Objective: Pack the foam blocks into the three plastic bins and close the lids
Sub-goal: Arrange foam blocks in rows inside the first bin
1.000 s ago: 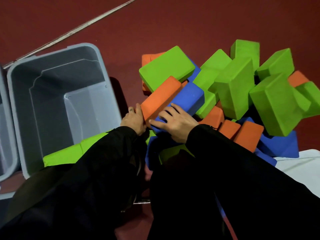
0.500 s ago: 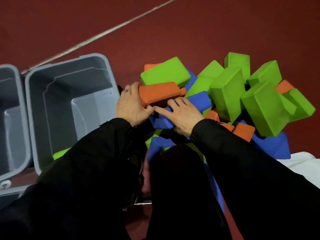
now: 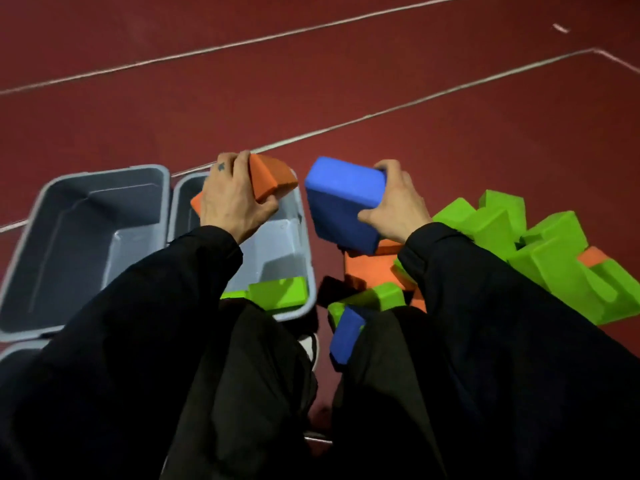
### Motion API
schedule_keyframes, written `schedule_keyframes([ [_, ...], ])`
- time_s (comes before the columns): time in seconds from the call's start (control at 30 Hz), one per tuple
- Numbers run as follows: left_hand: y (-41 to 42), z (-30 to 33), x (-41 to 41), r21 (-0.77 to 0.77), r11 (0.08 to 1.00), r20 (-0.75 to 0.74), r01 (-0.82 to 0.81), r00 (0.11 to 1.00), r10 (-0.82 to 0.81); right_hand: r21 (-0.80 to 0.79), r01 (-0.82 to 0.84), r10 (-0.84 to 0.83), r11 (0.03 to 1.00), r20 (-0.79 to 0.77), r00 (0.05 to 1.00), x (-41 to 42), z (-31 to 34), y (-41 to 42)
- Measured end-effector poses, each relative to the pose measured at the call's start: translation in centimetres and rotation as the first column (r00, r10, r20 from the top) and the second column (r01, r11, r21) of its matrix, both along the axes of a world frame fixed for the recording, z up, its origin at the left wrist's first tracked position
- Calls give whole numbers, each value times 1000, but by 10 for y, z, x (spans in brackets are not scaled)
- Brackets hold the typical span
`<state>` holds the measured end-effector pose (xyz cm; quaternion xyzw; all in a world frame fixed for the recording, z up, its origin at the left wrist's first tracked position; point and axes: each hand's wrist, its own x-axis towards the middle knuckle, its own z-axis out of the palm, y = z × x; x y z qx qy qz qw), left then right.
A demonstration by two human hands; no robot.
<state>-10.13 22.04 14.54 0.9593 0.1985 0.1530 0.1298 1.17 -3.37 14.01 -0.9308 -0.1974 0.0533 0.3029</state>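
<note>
My left hand (image 3: 232, 199) grips an orange foam block (image 3: 273, 180) and holds it over the right-hand grey bin (image 3: 304, 244). A green block (image 3: 277, 292) lies at that bin's near end. My right hand (image 3: 398, 202) grips a blue foam block (image 3: 343, 202), lifted just right of the same bin. Below and to the right lies the pile of green blocks (image 3: 540, 251), orange blocks (image 3: 374, 268) and a blue one (image 3: 346, 337). Another grey bin (image 3: 38, 237) stands open on the left with nothing visible inside.
The corner of a third grey bin (image 3: 14, 351) shows at the lower left. The floor is dark red with white lines (image 3: 381, 112). My black sleeves and trousers cover the lower part of the view.
Both hands have lifted off the pile, the left with the orange block moved over the bin, the right with a blue block raised. The camera has tilted up and left.
</note>
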Motion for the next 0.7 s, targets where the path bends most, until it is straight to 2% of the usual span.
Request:
schedule_keyframes([
  [0.13,51,-4,-44,-5,998,-92,-64,994,63,221,36,-27,975,-47,999,-11,-7,54],
  [0.3,91,-50,-78,24,998,-221,-59,973,63,462,153,-70,874,-191,979,-25,-39,120],
  [0.37,101,-72,-80,26,999,-264,-45,963,50,434,133,-44,891,-211,977,-27,-56,141],
  [0.5,111,-108,-73,23,1000,-345,12,938,-3,265,2,45,964,-172,984,-28,-91,161],
  [0.7,117,-161,-66,32,985,-466,171,874,-136,90,-153,169,984,-227,959,-28,-137,168],
])
